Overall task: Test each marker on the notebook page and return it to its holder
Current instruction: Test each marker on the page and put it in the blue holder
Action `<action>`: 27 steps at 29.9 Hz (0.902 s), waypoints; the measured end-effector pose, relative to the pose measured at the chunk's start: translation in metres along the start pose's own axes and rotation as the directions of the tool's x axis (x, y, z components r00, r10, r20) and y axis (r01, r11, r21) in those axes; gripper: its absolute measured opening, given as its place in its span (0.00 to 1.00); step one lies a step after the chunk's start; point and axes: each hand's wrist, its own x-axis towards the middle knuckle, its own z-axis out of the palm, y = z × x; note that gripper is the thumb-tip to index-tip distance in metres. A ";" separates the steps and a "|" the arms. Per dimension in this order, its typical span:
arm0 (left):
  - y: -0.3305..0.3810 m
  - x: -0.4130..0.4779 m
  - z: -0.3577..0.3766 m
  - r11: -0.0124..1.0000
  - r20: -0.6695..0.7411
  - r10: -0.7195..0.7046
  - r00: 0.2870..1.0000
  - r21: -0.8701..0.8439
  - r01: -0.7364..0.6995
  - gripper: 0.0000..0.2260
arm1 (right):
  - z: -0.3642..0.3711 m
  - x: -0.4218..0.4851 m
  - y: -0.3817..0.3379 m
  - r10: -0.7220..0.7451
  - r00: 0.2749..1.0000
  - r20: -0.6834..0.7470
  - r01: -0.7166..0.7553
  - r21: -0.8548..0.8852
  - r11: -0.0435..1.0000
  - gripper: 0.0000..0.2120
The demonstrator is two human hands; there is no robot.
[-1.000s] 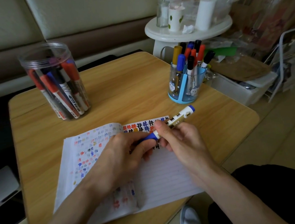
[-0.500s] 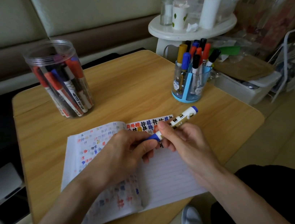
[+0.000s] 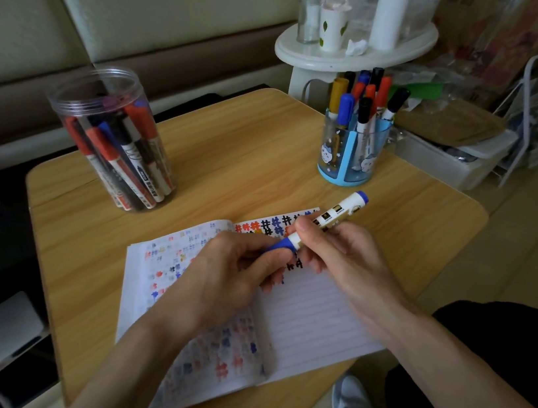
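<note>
A blue-capped white marker lies slanted between both hands above the open notebook. My left hand pinches its blue cap end, and my right hand grips the white barrel. The cap sits on the marker. The notebook's pages carry rows of coloured hash marks. A tall clear jar with several red, blue and black markers stands at the back left. A blue cartoon pen holder with several markers stands at the back right.
The wooden table has its right edge close to the holder. A white round stool with cups and bottles stands behind. A white bin and clutter sit on the floor at right. My knee and a shoe show below.
Both hands keep the same hold on the marker over the page. Only the camera view has shifted slightly.
</note>
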 end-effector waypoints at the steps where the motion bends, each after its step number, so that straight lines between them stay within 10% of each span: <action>1: -0.001 -0.001 0.002 1.000 -0.038 0.009 0.999 0.030 -0.008 0.13 | 0.002 0.000 0.000 -0.004 1.000 -0.004 0.004 0.028 1.000 0.22; 12: -0.002 -0.007 0.022 0.957 -0.224 0.206 0.952 0.250 -0.148 0.12 | 0.015 -0.005 0.000 -0.054 0.998 -0.036 0.052 -0.054 0.997 0.13; 17: -0.013 -0.020 -0.002 0.998 -0.297 0.009 0.955 0.066 0.011 0.18 | -0.050 0.016 -0.029 0.011 0.908 -0.420 0.052 0.138 0.989 0.08; 22: -0.012 -0.024 0.001 0.999 -0.303 -0.013 0.953 0.035 0.024 0.15 | -0.036 0.004 -0.019 -0.080 0.991 -0.111 0.077 -0.030 0.997 0.11; 27: -0.017 -0.022 0.005 0.989 -0.308 0.023 0.951 0.147 0.024 0.14 | -0.014 0.002 0.006 -0.066 0.993 -0.096 0.056 -0.101 0.993 0.12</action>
